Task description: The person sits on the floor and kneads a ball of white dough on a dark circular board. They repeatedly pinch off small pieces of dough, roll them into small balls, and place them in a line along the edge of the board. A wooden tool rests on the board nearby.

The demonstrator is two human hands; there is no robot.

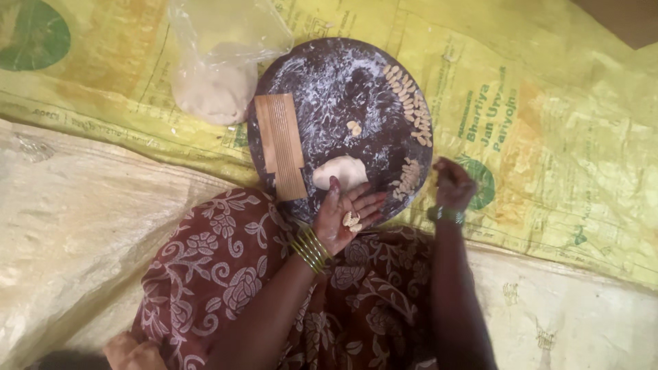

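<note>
A dark round board (343,89), dusted with flour, lies on a yellow woven sack. My left hand (345,214) is palm up at the board's near edge, fingers apart, with small shaped dough pieces (351,220) resting in the palm. A flattened lump of dough (340,171) sits just beyond its fingertips. My right hand (452,185) is curled by the board's right edge; whether it holds anything is hidden. A ribbed wooden comb board (281,144) lies on the left side of the round board. Rows of shaped dough pieces (411,109) line the right rim.
A clear plastic bag with a dough ball (216,85) lies to the upper left of the board. Yellow printed sacks (548,137) cover the ground. My lap in a brown floral cloth (226,274) fills the near foreground. Pale sacking (75,219) lies at left.
</note>
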